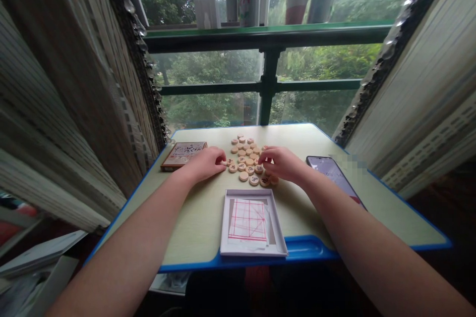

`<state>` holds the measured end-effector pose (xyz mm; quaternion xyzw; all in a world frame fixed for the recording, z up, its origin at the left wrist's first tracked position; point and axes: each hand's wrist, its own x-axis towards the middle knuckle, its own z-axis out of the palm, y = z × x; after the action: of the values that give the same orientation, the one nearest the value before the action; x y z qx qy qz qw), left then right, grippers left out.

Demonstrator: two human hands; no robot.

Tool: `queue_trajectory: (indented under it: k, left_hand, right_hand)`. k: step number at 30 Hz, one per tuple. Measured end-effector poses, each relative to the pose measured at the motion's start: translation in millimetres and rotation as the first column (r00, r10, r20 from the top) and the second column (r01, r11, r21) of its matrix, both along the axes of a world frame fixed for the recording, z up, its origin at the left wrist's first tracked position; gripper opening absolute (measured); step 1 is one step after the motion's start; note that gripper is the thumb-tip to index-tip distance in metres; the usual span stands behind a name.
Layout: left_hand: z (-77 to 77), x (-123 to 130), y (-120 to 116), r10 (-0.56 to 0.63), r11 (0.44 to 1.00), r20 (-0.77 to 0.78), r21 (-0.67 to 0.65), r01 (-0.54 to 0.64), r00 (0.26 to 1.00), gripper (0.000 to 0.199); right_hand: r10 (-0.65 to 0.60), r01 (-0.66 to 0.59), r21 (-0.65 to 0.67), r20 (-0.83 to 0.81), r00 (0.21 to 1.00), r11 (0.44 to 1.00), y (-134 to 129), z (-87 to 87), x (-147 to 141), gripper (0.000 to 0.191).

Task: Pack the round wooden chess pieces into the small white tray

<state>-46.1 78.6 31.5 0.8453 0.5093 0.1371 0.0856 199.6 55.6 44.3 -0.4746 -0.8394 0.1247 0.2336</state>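
I see wooden discs [250, 162] clustered between the desk's [203, 218] side edges, probably for two-handed reach. Left hand [208, 164]: fingertips at one disc; right hand [281, 161]: curled over others. Can't tell if either grips.

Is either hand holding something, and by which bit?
The left hand is at the edge of a wooden piece, and the right hand is at other wooden pieces. I can't tell whether either hand grips one.
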Motion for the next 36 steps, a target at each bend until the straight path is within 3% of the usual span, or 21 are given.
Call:
queue_trajectory:
  k: [5,8,12,21,36]
  left_hand:
    - [1.5,4,-2,0.001,0.997,0.090,-0.078,0.006,0.996,0.024]
    - [2.8,6,-1,0.043,0.999,0.102,-0.035,-0.040,0.994,0.023]
    - [3.3,5,1,0.058,0.996,0.097,0.059,-0.064,0.994,0.024]
    - [-1.6,3,3,0.057,0.995,0.081,0.083,-0.063,0.995,0.024]
    - [5.6,5,-2,0.008,0.989,0.146,0.146,-0.029,0.989,0.020]
  right_hand:
    - [0.165,-0.165,-0.036,-0.009,0.986,0.986,-10,0.5,-11,0.018]
    - [0.204,-0.204,-0.033,0.021,0.979,0.978,-12,-3.5,-18,0.019]
    - [0.183,-0.183,-0.004,0.066,0.981,0.983,-11,-8.6,-21,0.016]
    - [0.162,-0.165,0.027,0.092,0.982,0.986,-8,-16.4,-26,0.015]
    - [0.098,-0.104,0.037,0.142,0.985,0.994,-6,-16.7,-31,0.015]
